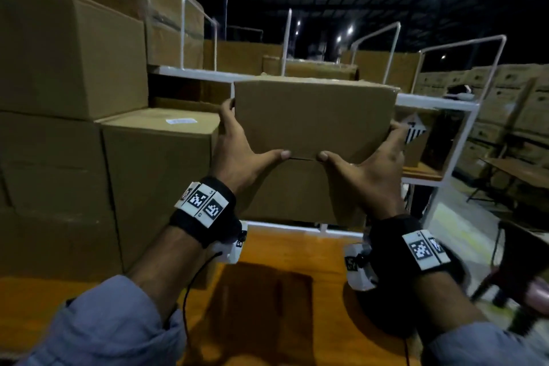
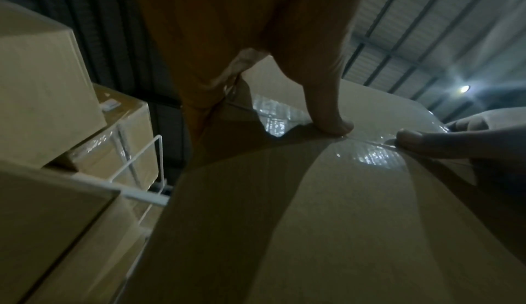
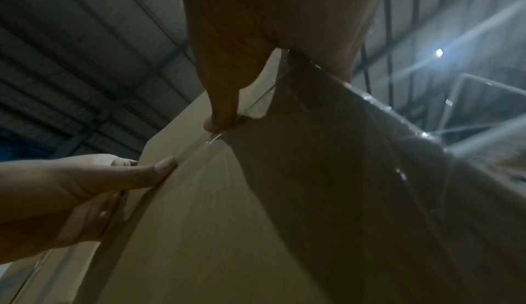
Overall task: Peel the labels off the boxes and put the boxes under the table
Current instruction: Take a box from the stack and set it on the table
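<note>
- Nearest us, our two forearms in grey sleeves reach forward over an orange table top (image 1: 297, 249), each wrist wrapped in a black band with checkered markers.
- Our left hand (image 1: 237, 148) clasps the left end of a brown cardboard box (image 1: 312, 116): fingers wrap round the side, and the thumb is stretched flat along the near face.
- Our right hand (image 1: 368, 163) mirrors it on the right end, thumb pointing inward, so the two thumb tips nearly meet at the taped seam in the middle.
- We judge this two-sided clamp is for carrying: pressure from both ends keeps the box from slipping while it is off the table.
- The box is held up in the air at chest height, above the table, its long axis running left to right and its taped face turned towards us.
- No label shows on the faces we can see.
- Just left, a stacked box carries a small white label (image 1: 181, 121) on its top.
- Beyond stands a white metal rack (image 1: 439, 101), with more cartons stacked behind it.
</note>
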{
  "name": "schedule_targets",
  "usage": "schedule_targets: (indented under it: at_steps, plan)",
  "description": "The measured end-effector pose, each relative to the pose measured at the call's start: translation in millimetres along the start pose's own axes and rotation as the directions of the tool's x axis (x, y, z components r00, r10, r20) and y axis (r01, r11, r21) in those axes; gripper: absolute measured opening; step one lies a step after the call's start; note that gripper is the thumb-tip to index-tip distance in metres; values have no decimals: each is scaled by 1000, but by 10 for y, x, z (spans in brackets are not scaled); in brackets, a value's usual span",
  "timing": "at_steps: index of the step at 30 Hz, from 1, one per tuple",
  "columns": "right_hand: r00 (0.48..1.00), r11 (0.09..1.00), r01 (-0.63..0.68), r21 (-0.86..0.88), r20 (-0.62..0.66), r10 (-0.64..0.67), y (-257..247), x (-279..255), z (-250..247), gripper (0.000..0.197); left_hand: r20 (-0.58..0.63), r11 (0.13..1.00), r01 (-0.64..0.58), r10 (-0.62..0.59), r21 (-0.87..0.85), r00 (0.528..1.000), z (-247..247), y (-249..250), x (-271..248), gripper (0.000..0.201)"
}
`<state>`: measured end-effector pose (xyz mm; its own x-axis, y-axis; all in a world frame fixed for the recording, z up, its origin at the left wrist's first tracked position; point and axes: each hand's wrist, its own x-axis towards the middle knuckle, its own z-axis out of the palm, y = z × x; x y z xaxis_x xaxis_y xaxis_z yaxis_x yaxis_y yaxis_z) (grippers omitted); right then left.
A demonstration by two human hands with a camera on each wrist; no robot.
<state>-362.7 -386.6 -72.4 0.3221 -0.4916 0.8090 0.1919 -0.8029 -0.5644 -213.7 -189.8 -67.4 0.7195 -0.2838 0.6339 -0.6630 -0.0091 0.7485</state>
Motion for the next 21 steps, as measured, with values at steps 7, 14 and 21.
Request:
schedule_targets:
  at_steps: [7,14,21]
  plan:
    - [982,989,-139,-48,123,144,597,-583,-49,113,51,981,186,-189,52,981,339,-501,-658,138]
    - [924,951,-295,-93,227,308,901,-1069,83,116,70,941,326,-332,87,941,456,-1091,-1046,141]
    - [870,912,-359,-199,283,405,1187,-1451,192,144,44,945,310,-315,101,948,691,-1506,-1418,163]
